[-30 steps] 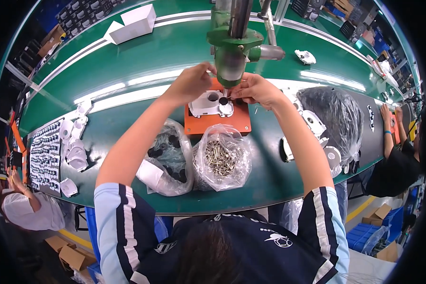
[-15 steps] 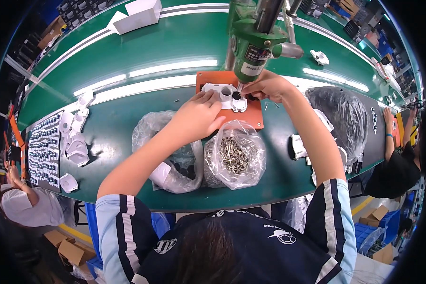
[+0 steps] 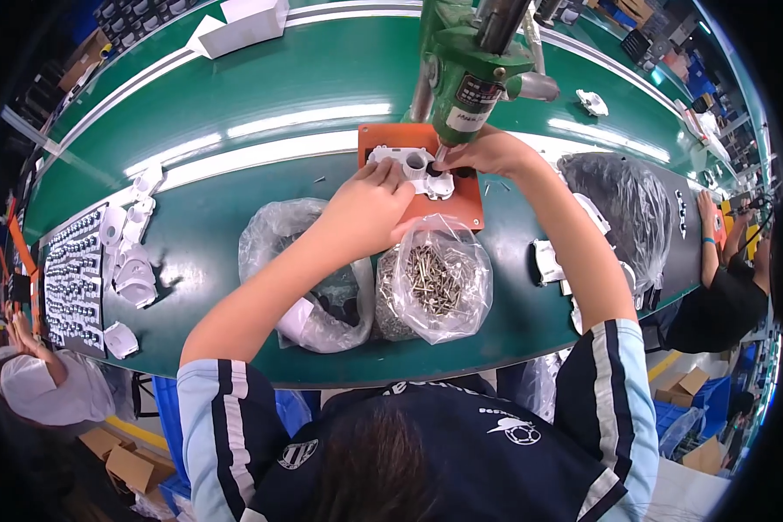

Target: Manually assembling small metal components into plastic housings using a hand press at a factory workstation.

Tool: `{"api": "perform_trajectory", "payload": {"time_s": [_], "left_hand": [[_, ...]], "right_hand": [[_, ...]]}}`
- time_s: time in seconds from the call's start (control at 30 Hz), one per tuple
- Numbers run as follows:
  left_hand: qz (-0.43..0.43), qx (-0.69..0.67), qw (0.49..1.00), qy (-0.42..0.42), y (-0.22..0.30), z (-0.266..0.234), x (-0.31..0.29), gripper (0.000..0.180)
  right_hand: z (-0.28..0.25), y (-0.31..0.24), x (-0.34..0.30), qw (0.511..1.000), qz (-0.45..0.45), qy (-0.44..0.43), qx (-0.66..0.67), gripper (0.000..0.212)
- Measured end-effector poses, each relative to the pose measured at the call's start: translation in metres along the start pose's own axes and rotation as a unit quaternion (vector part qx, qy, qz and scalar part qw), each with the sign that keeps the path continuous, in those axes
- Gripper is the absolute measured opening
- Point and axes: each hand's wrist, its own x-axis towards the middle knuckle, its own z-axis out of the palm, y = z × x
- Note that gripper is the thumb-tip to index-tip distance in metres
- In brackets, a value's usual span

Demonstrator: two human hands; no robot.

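Note:
A white plastic housing [image 3: 420, 179] with a round collar lies on the orange fixture plate [image 3: 374, 137], beneath the green press [image 3: 471, 87]. My left hand [image 3: 372, 202] rests over the housing's left end, its fingers bent and gripping that edge. My right hand [image 3: 494, 154] is closed in a pinch at the housing's right side, right under the press tip. What those fingertips hold is hidden. A dark round piece [image 3: 434, 169] shows in the housing beside them. Just in front of the plate stands a clear bag of metal screws [image 3: 435, 283].
Another clear bag [image 3: 257, 239] with dark pieces lies left of the screws. White parts [image 3: 135, 274] and a tray of small parts [image 3: 71, 287] are at the left. At the right are a large plastic bag [image 3: 626, 209] and more housings [image 3: 548, 263]. Co-workers sit on both sides.
My left fingers have bent more over the housing. My right fingertips have moved slightly left, closer to the dark round piece. The whole view has shifted a little.

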Motion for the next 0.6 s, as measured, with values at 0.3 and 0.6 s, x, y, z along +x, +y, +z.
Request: {"api": "perform_trajectory", "payload": {"time_s": [0.3,0.6], "left_hand": [[-0.001,0.004,0.999,0.047,0.001,-0.003,-0.011,0.038],[-0.056,0.030,0.997,0.045,-0.004,0.011,-0.016,0.025]], "right_hand": [[-0.102,-0.009,0.031,0.975,-0.088,0.204,-0.031,0.020],[-0.150,-0.168,0.071,0.883,-0.212,0.265,0.324,0.049]]}}
